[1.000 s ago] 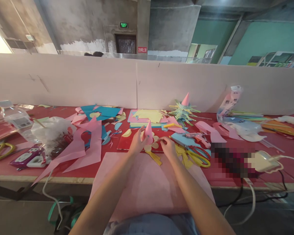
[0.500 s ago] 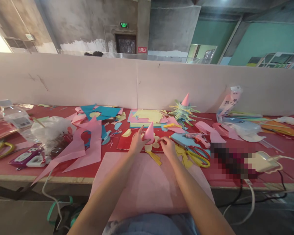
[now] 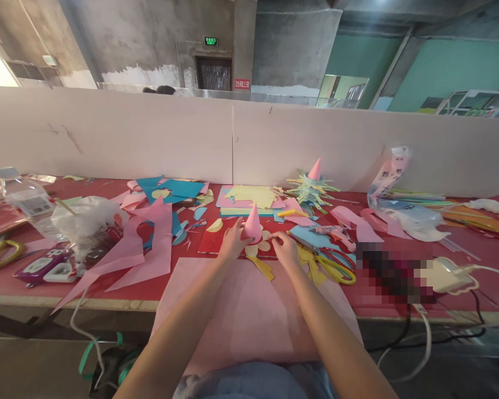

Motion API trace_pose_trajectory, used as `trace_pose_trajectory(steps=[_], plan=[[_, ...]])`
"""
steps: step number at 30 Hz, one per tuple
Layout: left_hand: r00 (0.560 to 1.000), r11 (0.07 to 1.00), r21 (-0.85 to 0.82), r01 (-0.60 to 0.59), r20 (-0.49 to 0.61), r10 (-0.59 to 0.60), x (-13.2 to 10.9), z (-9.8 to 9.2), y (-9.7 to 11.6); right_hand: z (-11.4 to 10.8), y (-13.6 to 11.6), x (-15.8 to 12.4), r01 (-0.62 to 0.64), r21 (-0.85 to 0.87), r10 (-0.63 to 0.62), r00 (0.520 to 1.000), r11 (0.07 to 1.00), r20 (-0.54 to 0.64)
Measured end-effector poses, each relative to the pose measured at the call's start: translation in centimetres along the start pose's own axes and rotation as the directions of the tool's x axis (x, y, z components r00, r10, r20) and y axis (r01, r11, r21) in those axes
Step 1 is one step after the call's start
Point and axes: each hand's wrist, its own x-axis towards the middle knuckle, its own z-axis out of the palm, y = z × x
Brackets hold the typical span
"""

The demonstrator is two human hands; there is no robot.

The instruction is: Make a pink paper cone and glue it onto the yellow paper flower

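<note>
A pink paper cone [image 3: 253, 226] stands point up on a pale yellow paper flower [image 3: 251, 250], whose rounded petals show around the cone's base. My left hand [image 3: 233, 239] is closed on the cone's left side, its thumb across the front near the base. At the flower's right edge, my right hand [image 3: 285, 246] has thumb and fingertips pinched together on a petal. Beneath lies a shiny red board [image 3: 210, 242]. A yellow paper strip [image 3: 261, 268] sticks out toward me below the flower.
Yellow-handled scissors [image 3: 336, 267] and a pink glue gun [image 3: 339, 237] lie to the right. A paper tree with a pink tip [image 3: 315, 180] stands behind. Pink paper scraps [image 3: 158, 244], a purple device [image 3: 41, 270] and a plastic bottle [image 3: 25, 194] are at left.
The pink cone's tip has shifted slightly left and up, so the cone leans a little less to the right. Both hands stay almost where they were.
</note>
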Motion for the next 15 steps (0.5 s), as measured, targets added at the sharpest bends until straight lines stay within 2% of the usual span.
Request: trace_pose_trajectory(steps=[8, 12, 15], plan=[[0.999, 1.0, 0.001, 0.024, -0.033, -0.024, 0.28, 0.02, -0.24, 0.02, 0.04, 0.01, -0.015, 0.013, 0.015, 1.0, 1.0, -0.026], [0.999, 0.998, -0.067, 0.003, -0.041, -0.006, 0.14, -0.09, 0.1, 0.07, 0.2, 0.11, -0.033, 0.032, 0.035, 0.998, 0.999, -0.054], [0.999, 0.991, -0.127, -0.03, -0.047, 0.024, -0.14, -0.16, 0.38, 0.17, 0.02, 0.04, -0.077, 0.058, 0.078, 0.997, 0.995, -0.019]])
